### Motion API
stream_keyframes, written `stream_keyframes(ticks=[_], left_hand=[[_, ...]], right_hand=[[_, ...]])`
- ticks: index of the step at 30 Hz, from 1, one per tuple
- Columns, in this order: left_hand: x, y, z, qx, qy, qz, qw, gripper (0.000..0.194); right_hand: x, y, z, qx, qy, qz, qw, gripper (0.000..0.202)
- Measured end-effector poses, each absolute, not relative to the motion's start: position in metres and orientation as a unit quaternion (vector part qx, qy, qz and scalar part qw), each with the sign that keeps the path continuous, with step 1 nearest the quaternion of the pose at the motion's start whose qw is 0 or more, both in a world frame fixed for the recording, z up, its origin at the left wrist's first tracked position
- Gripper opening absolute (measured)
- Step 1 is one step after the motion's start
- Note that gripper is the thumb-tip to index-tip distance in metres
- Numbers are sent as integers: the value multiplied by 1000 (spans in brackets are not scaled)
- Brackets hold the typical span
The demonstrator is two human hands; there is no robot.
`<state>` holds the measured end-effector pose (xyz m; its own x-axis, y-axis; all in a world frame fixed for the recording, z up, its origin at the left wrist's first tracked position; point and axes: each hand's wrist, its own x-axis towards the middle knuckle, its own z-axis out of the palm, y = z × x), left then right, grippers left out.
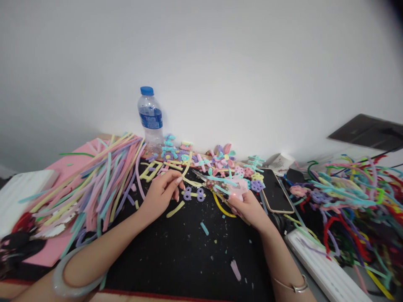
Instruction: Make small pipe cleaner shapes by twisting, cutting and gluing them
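My left hand [163, 193] is closed, thumb and fingertips pinched together at the lower end of a pale yellow fuzzy stem [188, 164]. What lies between the fingertips is too small to make out. My right hand [247, 205] is wrapped round scissors [214, 182], whose blades point left toward the yellow stems. Just below and between the hands lies a small piece with purple loops and a yellow bar [194, 193]. A yellow ladder-like shape [152, 170] rests left of my left hand, and a short yellow stem piece [175, 209] lies beneath it.
Pastel stems [110, 176] are heaped at the left, near a plastic bottle [151, 119] by the wall. Finished fuzzy flowers [225, 155] line the back. A phone [277, 191] lies right of my right hand, with colourful stems [340, 193] farther right. Scraps dot the black mat [185, 251].
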<state>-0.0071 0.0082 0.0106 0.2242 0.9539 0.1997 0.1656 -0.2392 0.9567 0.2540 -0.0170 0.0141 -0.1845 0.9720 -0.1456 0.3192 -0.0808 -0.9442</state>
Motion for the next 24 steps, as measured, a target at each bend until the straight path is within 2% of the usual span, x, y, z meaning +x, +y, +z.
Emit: stream_keyframes(ticks=[10, 24], left_hand=[[-7, 8, 9, 649, 435, 440, 442, 13], [-7, 8, 11, 653, 438, 437, 437, 14]], right_hand=[[252, -18, 10, -537, -587, 507, 332, 28], [252, -18, 11, -529, -588, 509, 340, 27]])
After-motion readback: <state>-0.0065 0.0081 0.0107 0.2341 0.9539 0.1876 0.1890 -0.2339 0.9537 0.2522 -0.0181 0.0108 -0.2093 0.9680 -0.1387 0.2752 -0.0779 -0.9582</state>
